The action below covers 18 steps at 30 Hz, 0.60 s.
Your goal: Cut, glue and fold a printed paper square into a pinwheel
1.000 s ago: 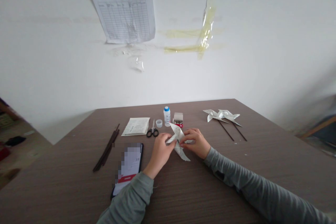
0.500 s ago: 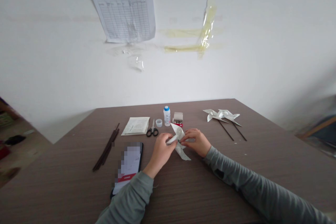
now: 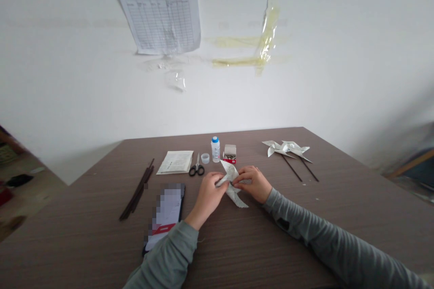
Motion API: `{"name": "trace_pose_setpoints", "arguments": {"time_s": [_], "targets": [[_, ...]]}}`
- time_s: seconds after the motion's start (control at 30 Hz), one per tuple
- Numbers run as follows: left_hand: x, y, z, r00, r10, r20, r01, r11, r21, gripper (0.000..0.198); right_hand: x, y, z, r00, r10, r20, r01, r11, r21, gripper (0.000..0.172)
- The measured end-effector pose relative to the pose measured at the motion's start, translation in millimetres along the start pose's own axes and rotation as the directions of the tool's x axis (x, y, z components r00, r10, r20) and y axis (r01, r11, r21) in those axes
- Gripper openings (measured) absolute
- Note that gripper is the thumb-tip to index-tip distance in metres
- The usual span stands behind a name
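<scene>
Between my two hands is a paper pinwheel (image 3: 230,171) made of printed paper, its blades pointing up and down past my fingers. My left hand (image 3: 210,192) pinches it from the left, thumb and fingers near its centre. From the right, my right hand (image 3: 253,184) has its fingertips closed on the pinwheel's middle. The fingers cover the centre, so I cannot see what fastens it there. Just behind the upper blade sits a small open red box (image 3: 230,156) with small pieces inside.
Beyond my hands stand a blue-capped bottle (image 3: 215,150), a small clear cup (image 3: 205,158), scissors (image 3: 197,169) and folded paper (image 3: 175,162). Dark sticks (image 3: 137,192) and a phone (image 3: 166,216) lie left. Two pinwheels on sticks (image 3: 288,149) lie right, before the wall (image 3: 220,104).
Both hands keep their hold on the pinwheel. Its lower blade has shifted very slightly to the right; the rest of the table looks the same.
</scene>
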State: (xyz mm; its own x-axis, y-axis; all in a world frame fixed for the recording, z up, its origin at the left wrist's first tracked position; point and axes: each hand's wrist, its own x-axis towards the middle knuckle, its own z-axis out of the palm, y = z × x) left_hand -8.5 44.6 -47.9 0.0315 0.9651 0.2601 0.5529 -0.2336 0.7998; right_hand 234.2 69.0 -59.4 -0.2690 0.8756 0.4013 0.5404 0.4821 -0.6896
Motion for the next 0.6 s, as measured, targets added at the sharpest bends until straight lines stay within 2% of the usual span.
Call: {"name": "trace_pose_setpoints", "arguments": {"time_s": [0.17, 0.6], "targets": [[0.6, -0.7, -1.5, 0.999, 0.008, 0.035, -0.007, 1.000, -0.024, 0.007, 1.0, -2.8, -0.5, 0.996, 0.076, 0.045, -0.075, 0.997, -0.035, 0.006], [0.8, -0.4, -1.5, 0.999, 0.017, 0.050, -0.015, 0.999, -0.040, 0.009, 0.2, -7.3, 0.1, 0.996, 0.094, 0.007, -0.094, 0.994, -0.058, 0.012]]}}
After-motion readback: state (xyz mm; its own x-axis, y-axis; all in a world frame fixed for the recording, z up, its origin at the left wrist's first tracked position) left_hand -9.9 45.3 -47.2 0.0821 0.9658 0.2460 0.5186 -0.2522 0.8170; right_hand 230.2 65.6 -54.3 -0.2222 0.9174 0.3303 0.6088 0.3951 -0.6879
